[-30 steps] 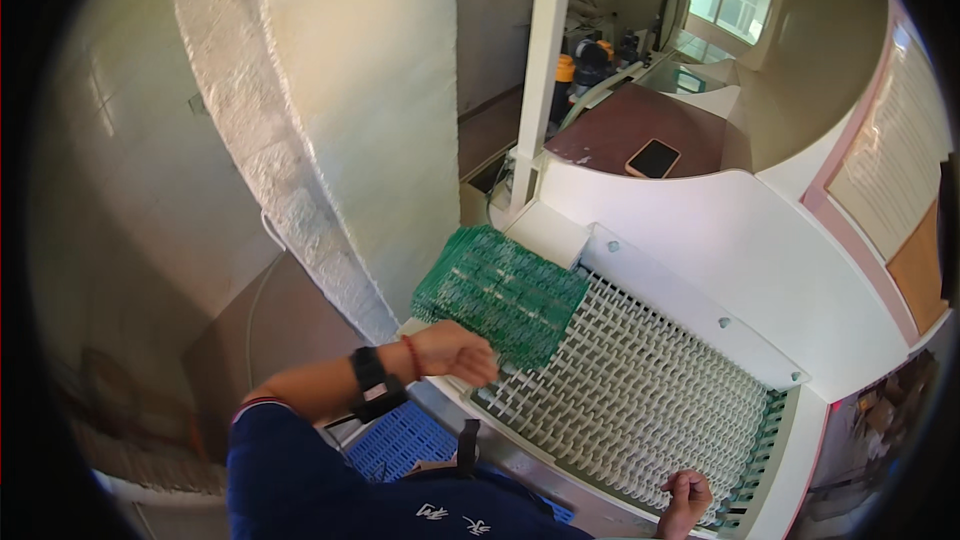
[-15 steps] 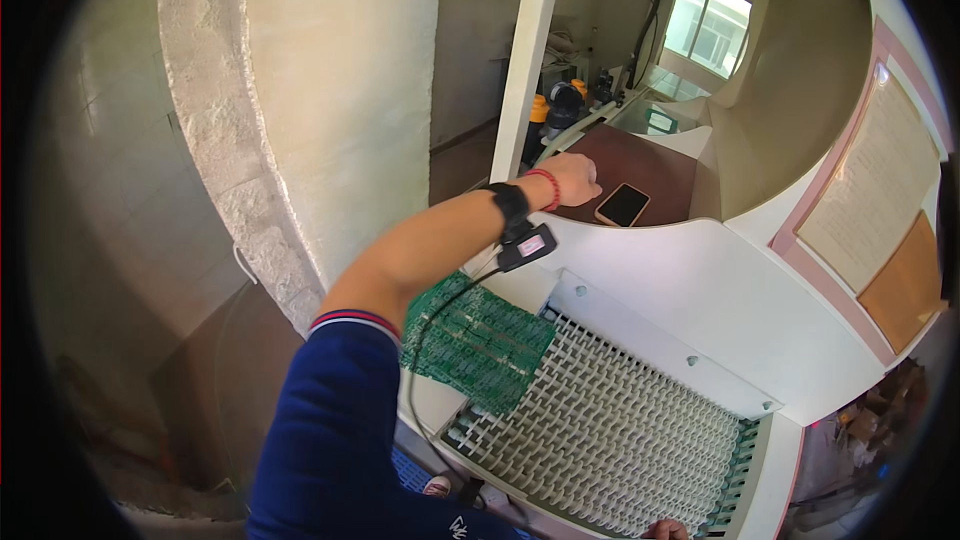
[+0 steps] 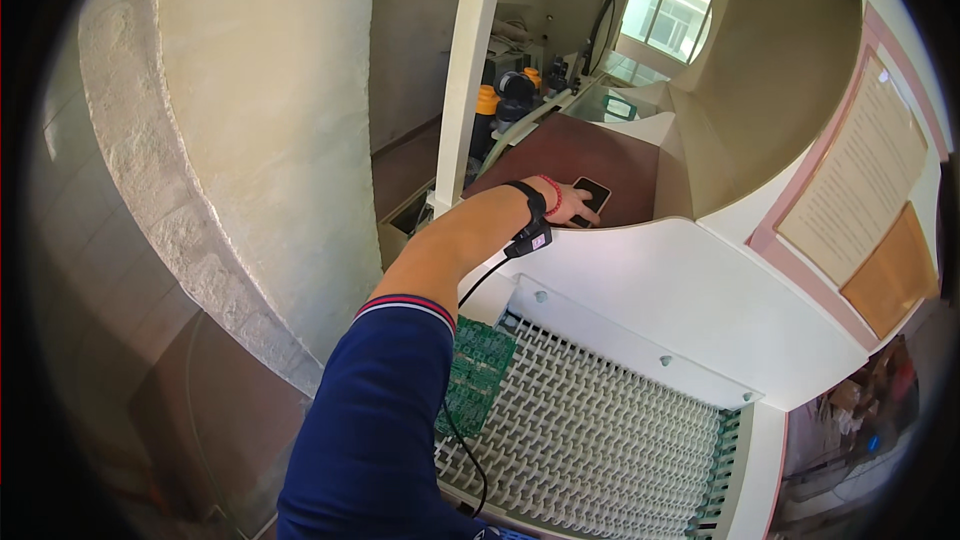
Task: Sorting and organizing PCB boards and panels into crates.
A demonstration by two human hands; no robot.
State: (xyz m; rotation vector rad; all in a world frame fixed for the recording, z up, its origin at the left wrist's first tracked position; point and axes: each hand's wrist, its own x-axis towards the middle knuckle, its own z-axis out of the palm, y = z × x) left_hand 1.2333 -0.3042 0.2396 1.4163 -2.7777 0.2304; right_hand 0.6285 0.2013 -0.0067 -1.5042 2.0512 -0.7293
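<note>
My left hand [image 3: 570, 204] reaches forward and rests over the lower part of a dark-screened smartphone [image 3: 597, 189]. Its fingers are spread apart and touch the phone, which lies flat on a dark red-brown panel [image 3: 615, 155]. A red bracelet [image 3: 554, 198] circles the wrist, beside a black strap with a small cabled device [image 3: 530, 240]. Below my forearm, green circuit boards [image 3: 478, 372] lie at the left end of a bed of pale conveyor rollers [image 3: 610, 430]; my sleeve covers part of them. My right hand is out of the picture.
A white machine housing [image 3: 640, 275] stands between the rollers and the panel. Left of it rise a white post [image 3: 468, 80] and a rough-edged wall [image 3: 250, 140]. Black and orange fittings [image 3: 487, 105] sit behind the post. A paper sheet [image 3: 855, 180] hangs at the right.
My left hand has moved from beside the smartphone onto it, its fingers spreading from a curled pose. My right hand has left the lower edge. The view has shifted somewhat.
</note>
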